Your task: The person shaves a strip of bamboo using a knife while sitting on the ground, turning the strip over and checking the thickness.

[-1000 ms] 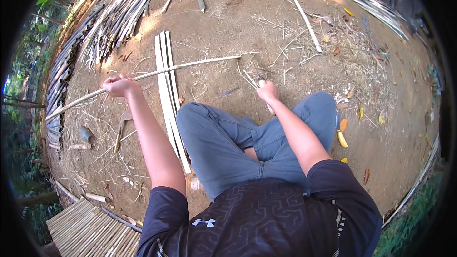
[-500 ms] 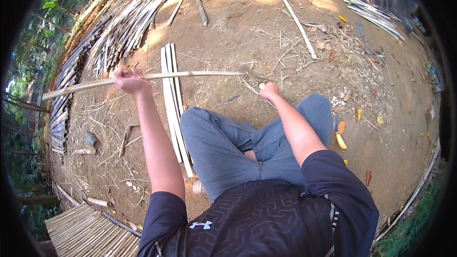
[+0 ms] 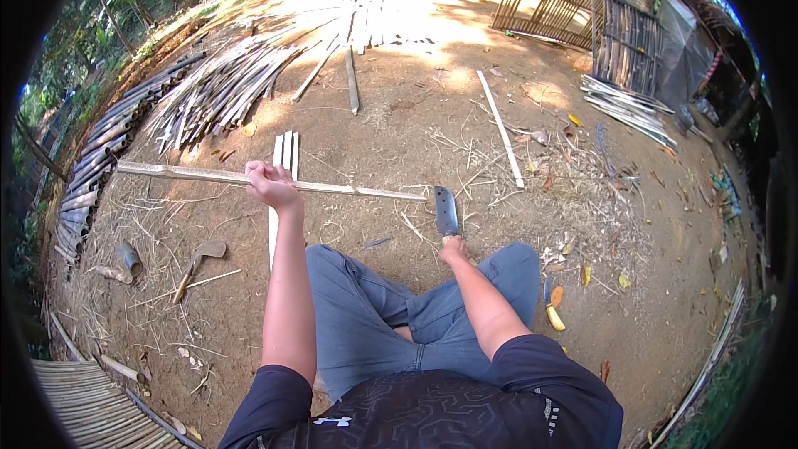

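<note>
My left hand [image 3: 273, 184] is closed around a long split bamboo strip [image 3: 349, 189], raised above the ground and lying crosswise in front of me. One end of it reaches far to the left; the other stops just short of a broad dark cleaver [image 3: 446, 210]. My right hand [image 3: 455, 250] grips that cleaver's handle, with the blade pointing away from me. Pale bamboo slats [image 3: 287, 153] lie side by side on the ground beneath my left hand and forearm, which partly hide them.
A hatchet-like tool [image 3: 198, 266] lies left of my legs, near a short bamboo piece [image 3: 130, 257]. Right of my knee is a yellow-handled knife [image 3: 553, 308]. Split bamboo [image 3: 229, 83] is heaped at far left, and a single slat [image 3: 500, 130] lies ahead to the right.
The view has tilted up, showing more of the far yard. The cleaver, blurred before, now shows plainly. The bamboo strip has shifted right through the picture, its right end now sloping lower.
</note>
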{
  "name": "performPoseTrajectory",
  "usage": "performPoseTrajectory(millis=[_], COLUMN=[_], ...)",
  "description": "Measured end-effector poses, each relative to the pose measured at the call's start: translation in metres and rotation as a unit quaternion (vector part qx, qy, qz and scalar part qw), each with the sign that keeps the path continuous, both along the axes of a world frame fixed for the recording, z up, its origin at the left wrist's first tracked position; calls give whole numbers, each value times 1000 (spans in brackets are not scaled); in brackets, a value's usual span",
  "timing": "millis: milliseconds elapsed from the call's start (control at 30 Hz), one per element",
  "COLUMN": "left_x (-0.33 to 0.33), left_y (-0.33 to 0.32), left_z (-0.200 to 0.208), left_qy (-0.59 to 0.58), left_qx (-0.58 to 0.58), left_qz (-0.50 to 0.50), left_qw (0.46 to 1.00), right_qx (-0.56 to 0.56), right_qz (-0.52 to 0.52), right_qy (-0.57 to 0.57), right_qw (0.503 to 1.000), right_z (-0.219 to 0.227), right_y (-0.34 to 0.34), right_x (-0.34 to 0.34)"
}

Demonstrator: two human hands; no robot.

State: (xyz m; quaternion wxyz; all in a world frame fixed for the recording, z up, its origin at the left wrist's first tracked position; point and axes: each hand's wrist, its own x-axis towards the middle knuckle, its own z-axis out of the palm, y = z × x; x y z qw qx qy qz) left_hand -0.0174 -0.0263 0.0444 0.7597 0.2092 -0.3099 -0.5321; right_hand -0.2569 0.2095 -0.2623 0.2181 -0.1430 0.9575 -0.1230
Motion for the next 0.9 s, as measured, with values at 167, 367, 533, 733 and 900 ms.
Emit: performPoseTrajectory(millis=[167,367,533,733,900], left_x=[5,27,15,-9,-20], left_y=[-6,-19,-28,-30,-22], left_z=[-11,-22,-15,2,11], left_qy=[8,2,-3,-22,-23], left_qx=[3,16,47,43,16], left_qz=[-31,-9,11,23,-18], left_qw=[999,1000,999,999,999], right_qx=[31,-180,-135,-212,-256], right_qz=[101,204,217,113,-115], right_qy=[-89,119,214,71,13], right_qw=[990,955,943,968,960], right_z=[12,129,216,157,123], right_y=[-1,42,227,374,417], right_x=[-6,31,88,191,237])
